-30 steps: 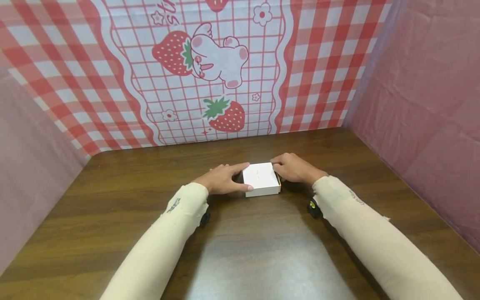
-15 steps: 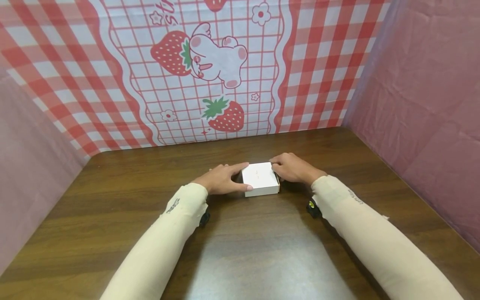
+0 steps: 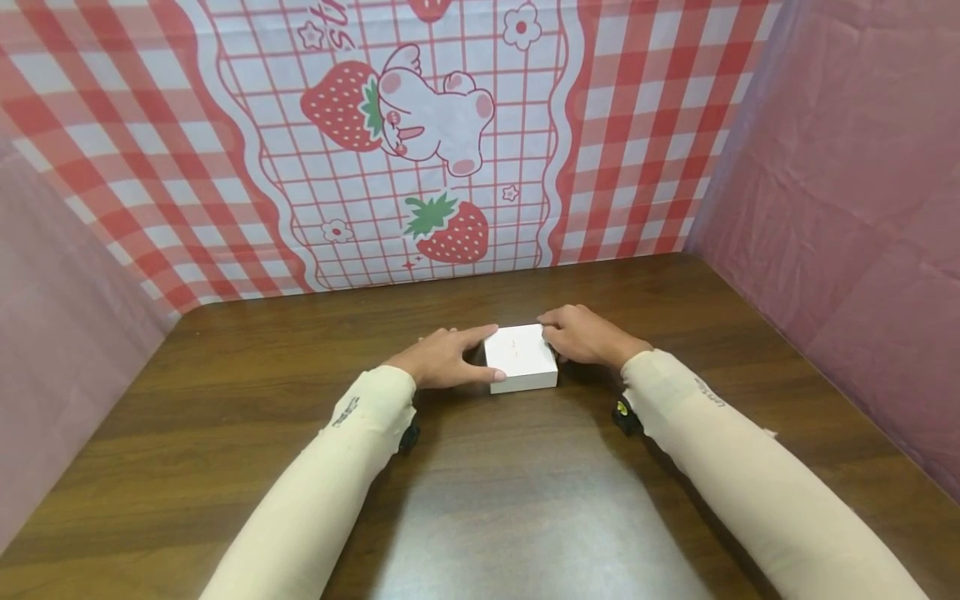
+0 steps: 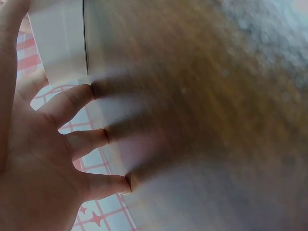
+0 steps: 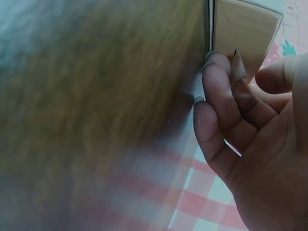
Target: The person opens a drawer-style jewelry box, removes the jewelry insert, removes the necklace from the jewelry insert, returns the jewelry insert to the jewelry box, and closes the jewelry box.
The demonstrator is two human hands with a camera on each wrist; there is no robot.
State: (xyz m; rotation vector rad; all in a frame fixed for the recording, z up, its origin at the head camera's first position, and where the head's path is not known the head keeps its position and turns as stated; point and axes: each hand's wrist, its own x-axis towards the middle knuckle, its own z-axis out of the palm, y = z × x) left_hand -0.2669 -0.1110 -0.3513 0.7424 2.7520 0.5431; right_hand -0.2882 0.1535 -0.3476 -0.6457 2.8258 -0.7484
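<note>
A flat white box with small gold marks on its lid lies on the table. My left hand holds its left end, thumb along the near side and index finger at the far corner. The other fingers are spread, their tips down at the table in the left wrist view. At the box's right end is my right hand, its fingers loosely bent against that end. The right wrist view shows the tan end panel and a small tan tab beside the fingertips.
The brown wooden table stretches around the box. Behind it hangs a red and white strawberry-print cloth. Pink cloth walls stand at both sides. A dark wrist camera shows under the right sleeve.
The tan strip that stuck out at the box's right end has slid inward out of sight in the head view. My right hand has shifted slightly left with it; my left hand stays put.
</note>
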